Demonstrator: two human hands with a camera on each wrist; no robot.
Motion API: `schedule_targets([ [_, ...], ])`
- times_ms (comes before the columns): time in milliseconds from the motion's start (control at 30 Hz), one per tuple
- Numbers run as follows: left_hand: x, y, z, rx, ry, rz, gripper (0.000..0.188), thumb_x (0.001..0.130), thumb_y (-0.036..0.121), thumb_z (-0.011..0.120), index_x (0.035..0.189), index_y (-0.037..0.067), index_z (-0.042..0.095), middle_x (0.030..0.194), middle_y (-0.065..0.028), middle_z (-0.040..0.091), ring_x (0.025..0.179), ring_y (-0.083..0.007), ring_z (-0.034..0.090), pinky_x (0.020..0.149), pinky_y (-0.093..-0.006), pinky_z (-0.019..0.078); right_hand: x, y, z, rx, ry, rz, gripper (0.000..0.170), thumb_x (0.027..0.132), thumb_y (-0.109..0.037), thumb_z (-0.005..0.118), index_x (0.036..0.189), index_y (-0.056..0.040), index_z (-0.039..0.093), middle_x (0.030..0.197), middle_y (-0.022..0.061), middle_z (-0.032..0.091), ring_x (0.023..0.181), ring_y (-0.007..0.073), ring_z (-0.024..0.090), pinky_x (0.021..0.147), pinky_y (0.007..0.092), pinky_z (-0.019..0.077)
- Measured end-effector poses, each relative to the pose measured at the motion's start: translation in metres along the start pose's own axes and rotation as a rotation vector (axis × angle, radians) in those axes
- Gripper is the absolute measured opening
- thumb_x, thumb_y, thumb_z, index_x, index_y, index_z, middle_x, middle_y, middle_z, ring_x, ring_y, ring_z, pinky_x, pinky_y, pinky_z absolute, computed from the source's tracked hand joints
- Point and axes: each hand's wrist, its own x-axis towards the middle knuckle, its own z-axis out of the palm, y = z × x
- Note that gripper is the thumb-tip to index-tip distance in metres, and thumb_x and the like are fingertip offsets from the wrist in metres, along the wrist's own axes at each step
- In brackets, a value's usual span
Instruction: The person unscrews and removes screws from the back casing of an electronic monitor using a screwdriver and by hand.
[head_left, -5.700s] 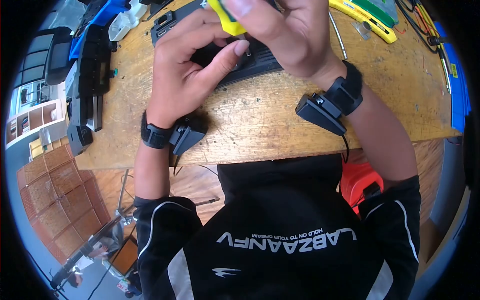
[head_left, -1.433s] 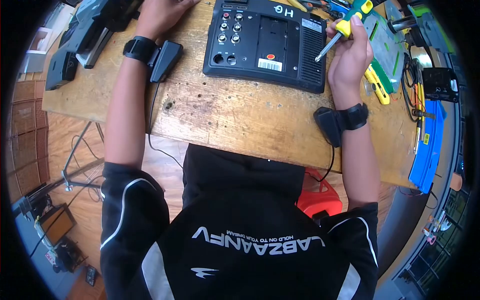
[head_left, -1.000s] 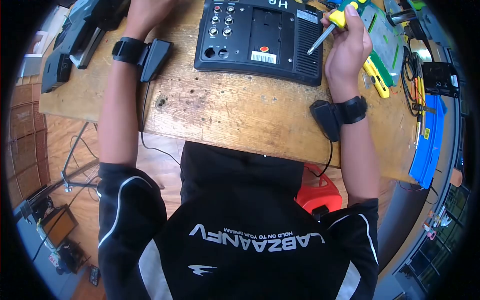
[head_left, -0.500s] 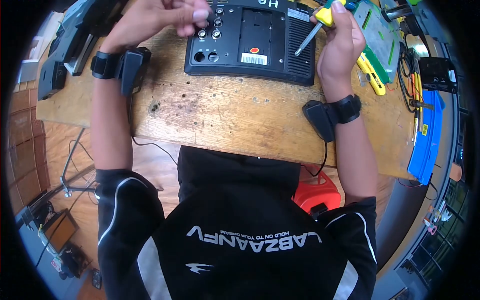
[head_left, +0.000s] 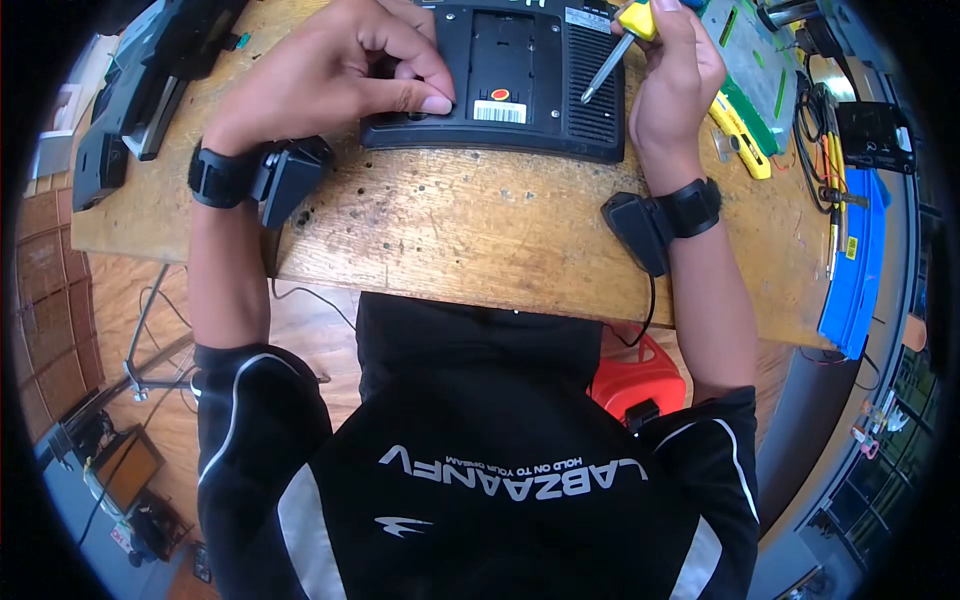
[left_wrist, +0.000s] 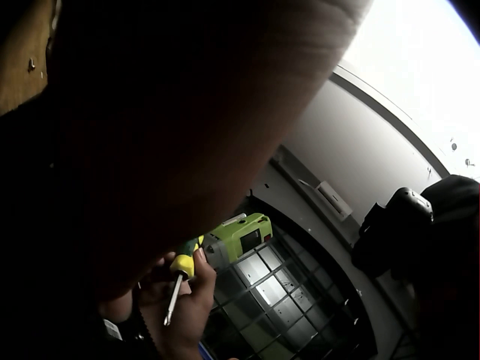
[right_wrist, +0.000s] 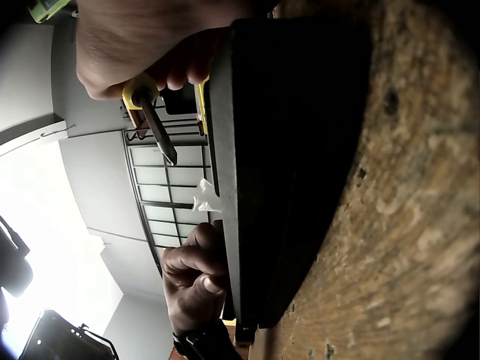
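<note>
A black electronic device (head_left: 545, 70) with a vented strip, a recessed panel and a barcode label lies flat on the wooden table. My left hand (head_left: 325, 80) is over its lower left corner, thumb and index fingertips close together on the casing by a round socket. Those fingers hide most of the connectors, and I cannot tell whether something small is between them. My right hand (head_left: 675, 105) holds a yellow and green screwdriver (head_left: 637, 20) at the device's right side, its metal shaft slanting down-left over the vents. The right wrist view shows the screwdriver (right_wrist: 154, 124) above the device's side.
Right of the device are a yellow utility knife (head_left: 740, 135), a grey-green plate (head_left: 755, 65), cables and a blue tray (head_left: 858, 265). Black equipment (head_left: 150, 75) stands at the left. The table's front edge (head_left: 430, 285) runs close to the person's body.
The left hand has come from the far left of the table to the device's lower left corner, fingertips now on it. The right hand keeps the screwdriver, nearly still.
</note>
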Motion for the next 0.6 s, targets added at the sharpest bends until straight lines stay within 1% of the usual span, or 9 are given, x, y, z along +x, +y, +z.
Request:
schedule_targets([
  [133, 0.002, 0.003, -0.002, -0.004, 0.002, -0.03, 0.014, 0.083, 0.009, 0.083, 0.092, 0.0, 0.079, 0.08, -0.0049, 0.063, 0.075, -0.0158, 0.06, 0.067, -0.0296, 0.0446, 0.001, 0.005, -0.002, 0.014, -0.001, 0.0, 0.028, 0.106, -0.02, 0.052, 0.088, -0.0031, 0.064, 0.081, 0.0014, 0.064, 0.075, 0.0096, 0.056, 0.072, 0.0238, 0.0437],
  [233, -0.001, -0.002, 0.001, -0.03, 0.028, -0.026, 0.015, 0.081, 0.008, 0.085, 0.091, 0.0, 0.078, 0.081, -0.0046, 0.064, 0.076, -0.0156, 0.061, 0.067, -0.0288, 0.0452, 0.002, 0.009, -0.005, 0.019, -0.008, -0.02, 0.027, 0.106, -0.021, 0.056, 0.089, -0.0015, 0.065, 0.083, 0.0023, 0.067, 0.076, 0.0094, 0.059, 0.07, 0.0237, 0.0463],
  [300, 0.0, -0.002, 0.0, -0.031, 0.032, -0.036, 0.015, 0.078, 0.008, 0.086, 0.089, 0.001, 0.078, 0.081, -0.0041, 0.064, 0.076, -0.0153, 0.061, 0.068, -0.0278, 0.0454, 0.007, 0.018, -0.01, 0.106, -0.011, 0.016, 0.029, 0.102, -0.025, 0.062, 0.098, 0.0037, 0.067, 0.091, 0.0111, 0.069, 0.083, 0.0166, 0.064, 0.084, 0.0303, 0.0507],
  [333, 0.0, -0.003, 0.0, -0.038, 0.043, -0.03, 0.014, 0.078, 0.007, 0.087, 0.088, 0.001, 0.078, 0.081, -0.0038, 0.064, 0.076, -0.0151, 0.061, 0.068, -0.0278, 0.0452, 0.003, 0.01, -0.008, 0.027, -0.04, 0.025, 0.027, 0.102, -0.022, 0.062, 0.096, 0.0041, 0.067, 0.09, 0.0092, 0.069, 0.082, 0.0142, 0.064, 0.083, 0.0278, 0.0493],
  [367, 0.0, -0.003, 0.0, -0.049, 0.051, -0.024, 0.014, 0.077, 0.006, 0.087, 0.088, 0.002, 0.079, 0.08, -0.0034, 0.064, 0.076, -0.0149, 0.061, 0.068, -0.0279, 0.045, 0.004, 0.008, -0.005, 0.027, -0.045, 0.01, 0.027, 0.102, -0.022, 0.062, 0.096, 0.0041, 0.067, 0.09, 0.0092, 0.069, 0.082, 0.0142, 0.064, 0.083, 0.0278, 0.0493],
  [400, 0.0, -0.001, 0.0, -0.063, 0.037, -0.069, 0.013, 0.076, 0.005, 0.087, 0.086, 0.002, 0.079, 0.079, -0.0033, 0.063, 0.074, -0.015, 0.06, 0.067, -0.0283, 0.0443, 0.003, 0.007, -0.001, 0.072, -0.014, 0.004, 0.026, 0.1, -0.022, 0.066, 0.089, 0.0009, 0.067, 0.082, 0.0004, 0.063, 0.075, 0.0063, 0.052, 0.071, 0.0234, 0.0395],
  [433, 0.001, -0.001, 0.0, -0.057, 0.043, -0.064, 0.013, 0.076, 0.005, 0.087, 0.086, 0.002, 0.079, 0.079, -0.0033, 0.063, 0.074, -0.015, 0.06, 0.067, -0.0283, 0.0443, 0.003, 0.006, 0.001, 0.119, 0.017, -0.001, 0.027, 0.099, -0.023, 0.07, 0.082, -0.0022, 0.066, 0.075, -0.0084, 0.057, 0.068, -0.0016, 0.041, 0.058, 0.019, 0.0296],
  [467, 0.001, -0.002, 0.001, -0.067, 0.048, -0.051, 0.013, 0.075, 0.004, 0.086, 0.085, 0.002, 0.079, 0.078, -0.0034, 0.062, 0.074, -0.0152, 0.059, 0.067, -0.0285, 0.0441, 0.003, 0.005, 0.0, 0.115, 0.018, 0.026, 0.028, 0.099, -0.023, 0.07, 0.082, -0.0018, 0.066, 0.075, -0.0078, 0.058, 0.067, -0.0008, 0.041, 0.059, 0.019, 0.03],
  [600, -0.001, -0.005, 0.002, -0.08, 0.052, -0.02, 0.012, 0.074, 0.002, 0.085, 0.085, 0.002, 0.079, 0.078, -0.0038, 0.062, 0.075, -0.0161, 0.059, 0.068, -0.0297, 0.0443, 0.002, 0.004, 0.003, 0.108, 0.033, 0.011, 0.028, 0.099, -0.023, 0.07, 0.082, -0.0018, 0.066, 0.075, -0.0078, 0.057, 0.066, -0.0005, 0.04, 0.059, 0.0193, 0.0294],
])
